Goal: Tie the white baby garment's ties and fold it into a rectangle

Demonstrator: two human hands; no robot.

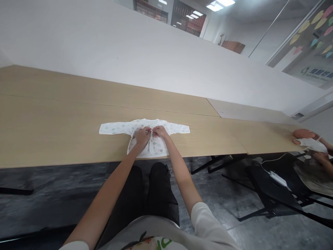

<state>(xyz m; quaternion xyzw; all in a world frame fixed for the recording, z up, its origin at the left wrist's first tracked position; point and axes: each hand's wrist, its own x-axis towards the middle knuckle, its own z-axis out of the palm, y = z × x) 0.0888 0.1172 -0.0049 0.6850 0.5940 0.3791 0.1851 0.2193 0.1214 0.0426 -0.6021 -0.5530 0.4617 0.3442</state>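
A small white baby shirt (119,127) with a faint print lies flat on the table, its two sleeves spread to either side. My left hand (143,136) pinches the front of the shirt near the middle of the chest. Close beside it, my right hand (159,132) also has its fingers closed on the shirt's front edge. Between the fingertips the detail is too small to make out. Below the hands, the front opening runs down to the hem at the table's near edge.
The long wooden table (65,139) runs across the view against a white wall (104,52). At the far right, another person's hands (322,158) are at a baby doll (304,133). A black folding chair (273,187) with a white power strip (279,180) stands at right.
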